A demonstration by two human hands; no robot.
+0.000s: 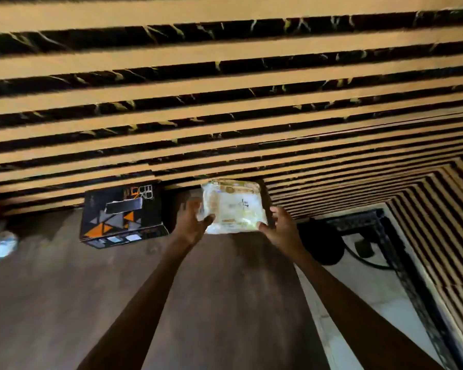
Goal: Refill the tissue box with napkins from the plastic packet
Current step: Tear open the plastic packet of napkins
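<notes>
Both arms stretched forward, left hand (191, 222) and right hand (280, 227) clasping the clear plastic napkin packet (233, 206) between them at frame centre, black tissue box with orange triangles (122, 217) just left on brown wooden table (64, 289)

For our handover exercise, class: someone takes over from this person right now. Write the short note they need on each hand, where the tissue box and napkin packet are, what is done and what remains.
Left hand: gripping the left edge of the napkin packet.
Right hand: gripping its right edge.
The packet is held between both hands at the far edge of the wooden table, near the slatted wall.
Tissue box: black with orange triangles, on the table left of the packet, its top slot showing no napkin.
Done: packet picked up.
Left: open the packet (it looks unopened, though blurred), take out the napkins, load the box.
</notes>
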